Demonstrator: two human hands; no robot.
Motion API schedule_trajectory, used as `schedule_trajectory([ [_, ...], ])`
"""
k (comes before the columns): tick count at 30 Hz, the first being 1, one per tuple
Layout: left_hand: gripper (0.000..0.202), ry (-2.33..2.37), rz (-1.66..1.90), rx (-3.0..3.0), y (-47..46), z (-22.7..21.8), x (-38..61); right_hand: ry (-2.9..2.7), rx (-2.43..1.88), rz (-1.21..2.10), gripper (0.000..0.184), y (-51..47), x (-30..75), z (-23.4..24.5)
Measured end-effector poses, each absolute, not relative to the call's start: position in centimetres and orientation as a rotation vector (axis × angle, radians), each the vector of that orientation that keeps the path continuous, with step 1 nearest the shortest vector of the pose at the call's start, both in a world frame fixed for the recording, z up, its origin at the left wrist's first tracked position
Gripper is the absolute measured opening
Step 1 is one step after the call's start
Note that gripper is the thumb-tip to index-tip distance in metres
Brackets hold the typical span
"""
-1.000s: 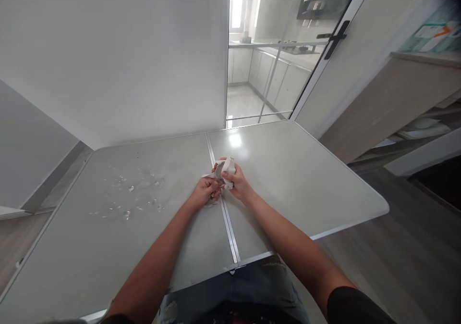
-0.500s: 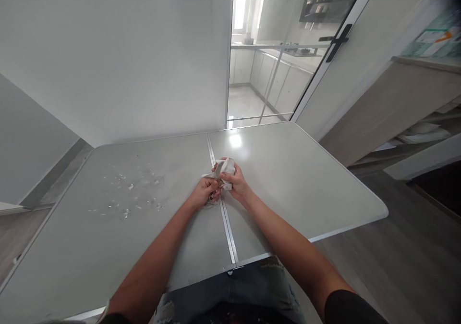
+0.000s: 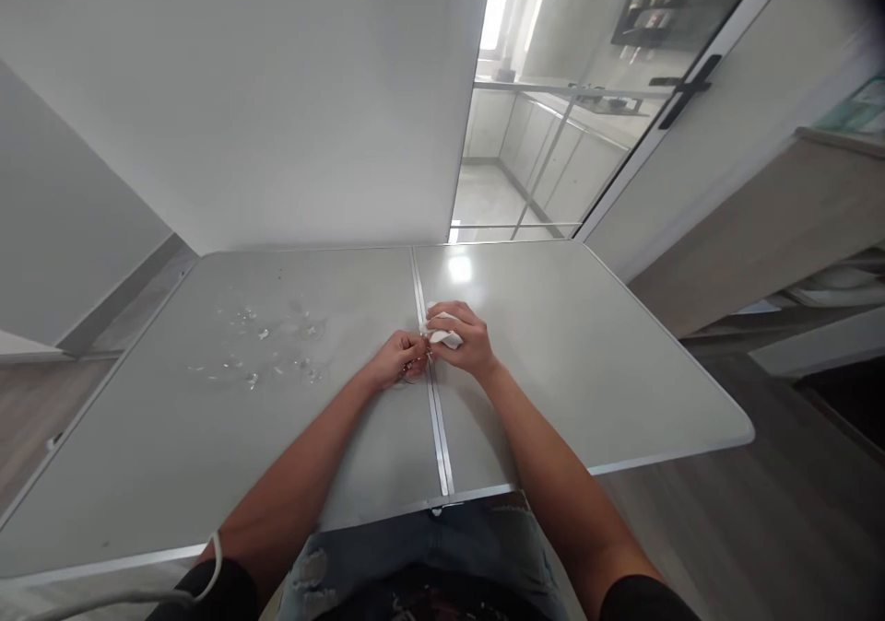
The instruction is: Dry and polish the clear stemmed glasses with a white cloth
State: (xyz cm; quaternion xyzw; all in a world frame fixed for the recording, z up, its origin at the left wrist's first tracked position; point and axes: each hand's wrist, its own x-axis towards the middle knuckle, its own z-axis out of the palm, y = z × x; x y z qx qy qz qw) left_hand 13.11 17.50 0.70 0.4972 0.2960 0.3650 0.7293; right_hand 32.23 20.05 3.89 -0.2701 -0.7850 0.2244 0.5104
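Near the table's centre seam, my left hand [image 3: 401, 361] is closed around a small clear glass [image 3: 409, 380], mostly covered by the fingers. A crumpled white paper tissue [image 3: 444, 329] is gripped in my right hand [image 3: 470, 337], against the glass's upper end. Both hands meet just above the tabletop, fingertips nearly touching. To the left, several transparent glasses [image 3: 253, 380] stand grouped on the table; their outlines are hard to make out beyond bright glints.
The pale folding table [image 3: 553, 354] has a metal seam [image 3: 441, 446] down its middle and a metal rim. A white wall [image 3: 277, 123] rises behind it. At the back right is a glazed door [image 3: 532, 160] with a black handle [image 3: 691, 91]. A white cable [image 3: 214, 566] hangs by my left arm.
My right hand has turned over the tissue, its fingers now wrapped across the top and the loose tissue end gathered in. The view has shifted slightly. My left hand keeps its hold.
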Motion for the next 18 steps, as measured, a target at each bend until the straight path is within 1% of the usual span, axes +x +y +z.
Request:
schedule_trajectory([
  [2,0.052,0.652,0.837,1.182,17.4,0.6,13.3,-1.994,-0.598,0.415,0.009,20.2,32.6,4.0],
  [4,0.054,0.668,0.847,1.27,17.4,0.6,13.3,-1.987,-0.566,0.48,0.009,20.0,32.6,4.1],
  [6,0.056,0.688,0.846,1.333,17.3,0.7,13.3,-1.813,-0.624,0.699,0.019,19.4,32.0,4.2],
  [9,0.059,0.69,0.848,1.38,17.2,1.0,13.7,-1.35,-0.759,1.089,0.04,18.5,30.5,4.0],
  [11,0.058,0.68,0.874,1.375,17.3,1.2,14.1,-1.146,-0.777,1.274,0.051,18.0,29.4,3.7],
  [14,0.055,0.727,1.009,1.307,17.5,0.9,14.5,-1.125,-0.765,1.396,0.062,18.0,28.4,2.8],
  [16,0.052,0.814,1.156,1.242,17.7,0.6,14.4,-1.197,-0.768,1.393,0.066,18.2,28.2,2.2],
  [18,0.046,0.931,1.3,1.197,18.0,0.3,14.2,-1.304,-0.789,1.373,0.067,18.4,28.3,1.7],
])
